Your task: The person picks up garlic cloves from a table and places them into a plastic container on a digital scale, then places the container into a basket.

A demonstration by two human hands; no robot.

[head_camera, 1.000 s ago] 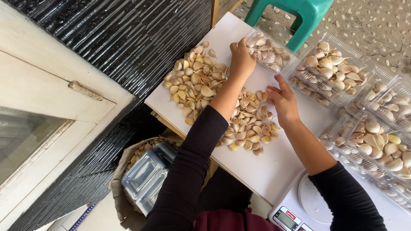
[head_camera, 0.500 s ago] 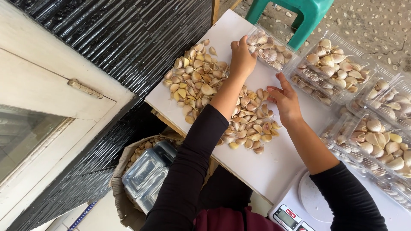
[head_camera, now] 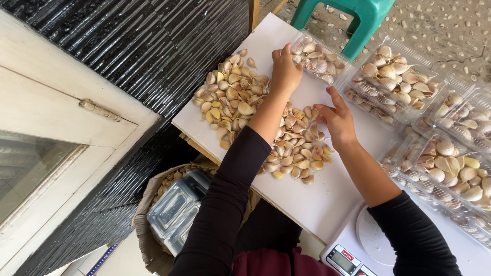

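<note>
Left hand (head_camera: 285, 71): reaching up the white table (head_camera: 327, 199), back of hand to camera, fingers curled down at the near edge of the clear tray (head_camera: 318, 57); cannot tell if anything is pinched, fingertips hidden.
Right hand (head_camera: 336, 118): lower and to the right, fingers spread apart, palm down, tips touching the right edge of the garlic pile (head_camera: 266, 120); holding nothing that shows.
Garlic pile: loose cloves in tan skins, spread over the middle of the table; thicker heap left of the left forearm, flatter patch between the two arms.
Clear tray: open plastic, part full of cloves, at the far end of the table just beyond the left hand.
Filled trays (head_camera: 445, 133): several clear plastic trays of cloves, along the right side, stacked and overlapping, near the right hand but not touched.
Scale (head_camera: 358, 250): white kitchen scale with round plate, bottom right corner of the table, partly under the right sleeve.
Sleeves: both arms in black long sleeves.
Box of empty trays (head_camera: 176, 212): cardboard box under the table's left edge, holds stacked clear containers, some cloves beside them.
Stool (head_camera: 358, 15): green plastic, beyond the far end of the table.
Left side: dark ribbed wall and white window frame (head_camera: 56, 122).
</note>
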